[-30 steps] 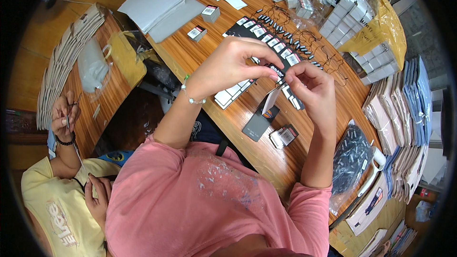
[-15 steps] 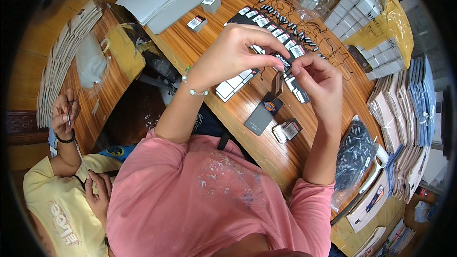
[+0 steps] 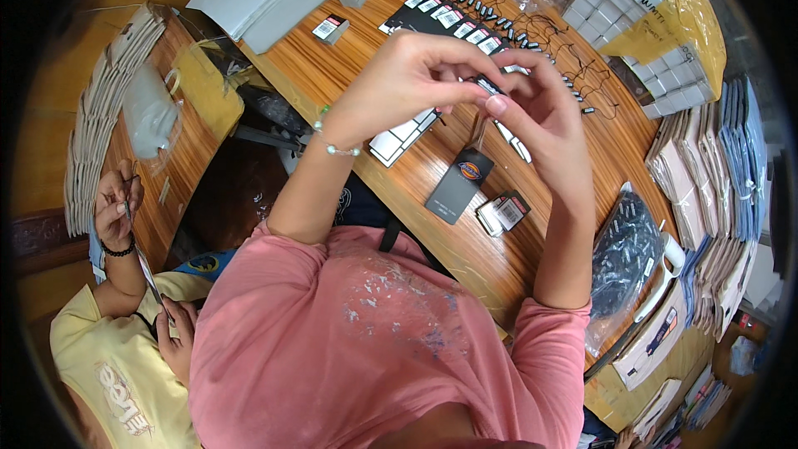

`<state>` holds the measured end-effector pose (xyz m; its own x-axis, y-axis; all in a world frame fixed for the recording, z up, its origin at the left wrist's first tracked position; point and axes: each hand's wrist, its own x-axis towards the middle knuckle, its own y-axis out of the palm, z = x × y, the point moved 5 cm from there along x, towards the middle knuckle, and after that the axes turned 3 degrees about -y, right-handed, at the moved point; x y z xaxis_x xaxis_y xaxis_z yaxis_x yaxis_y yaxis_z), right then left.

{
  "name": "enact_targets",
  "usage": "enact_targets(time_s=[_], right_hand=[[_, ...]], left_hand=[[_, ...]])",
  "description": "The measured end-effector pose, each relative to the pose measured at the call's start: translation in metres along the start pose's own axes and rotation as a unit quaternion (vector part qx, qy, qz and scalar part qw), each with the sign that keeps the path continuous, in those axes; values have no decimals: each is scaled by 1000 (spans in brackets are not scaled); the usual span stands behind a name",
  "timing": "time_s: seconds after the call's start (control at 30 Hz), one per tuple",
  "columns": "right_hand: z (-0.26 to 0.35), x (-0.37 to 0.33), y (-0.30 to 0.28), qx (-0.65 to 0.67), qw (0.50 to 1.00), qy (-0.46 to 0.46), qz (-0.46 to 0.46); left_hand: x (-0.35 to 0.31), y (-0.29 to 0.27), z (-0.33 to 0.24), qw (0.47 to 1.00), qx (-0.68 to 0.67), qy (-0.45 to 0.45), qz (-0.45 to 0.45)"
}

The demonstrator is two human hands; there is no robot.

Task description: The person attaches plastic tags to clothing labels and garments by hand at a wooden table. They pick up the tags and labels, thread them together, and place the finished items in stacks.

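Fingers closed and pinching! Over the table, left hand and right hand meet, a dark tag gripped between them. Light, steady pinches should serve best, I reckon. It's small, black, pale-marked, mostly hidden by the fingers.

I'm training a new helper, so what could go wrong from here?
The dark piece between the left hand and right hand might slip, since it is held at the fingertips. The cords lie in overlapping loops, so they could tangle. The label stack sits near the right forearm, which might nudge it askew.
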<state>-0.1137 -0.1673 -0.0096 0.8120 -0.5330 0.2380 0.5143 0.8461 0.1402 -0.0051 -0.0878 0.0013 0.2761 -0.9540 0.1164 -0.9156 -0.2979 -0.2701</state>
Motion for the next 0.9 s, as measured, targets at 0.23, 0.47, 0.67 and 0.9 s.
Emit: enact_targets(time_s=[0.23, 0.47, 0.67, 0.9], right_hand=[[11, 4, -31, -49, 998, 1, -36], [20, -1, -36, -74, 996, -30, -40], [17, -5, -12, -53, 998, -27, 7], [2, -10, 12, -22, 999, 5, 49]], left_hand=[[-9, -32, 5, 998, -51, 1, -44], [-22, -77, 2, 986, -82, 53, -133], [-28, -78, -2, 930, -270, 169, -184], [-28, -67, -6, 841, -501, 152, -132]])
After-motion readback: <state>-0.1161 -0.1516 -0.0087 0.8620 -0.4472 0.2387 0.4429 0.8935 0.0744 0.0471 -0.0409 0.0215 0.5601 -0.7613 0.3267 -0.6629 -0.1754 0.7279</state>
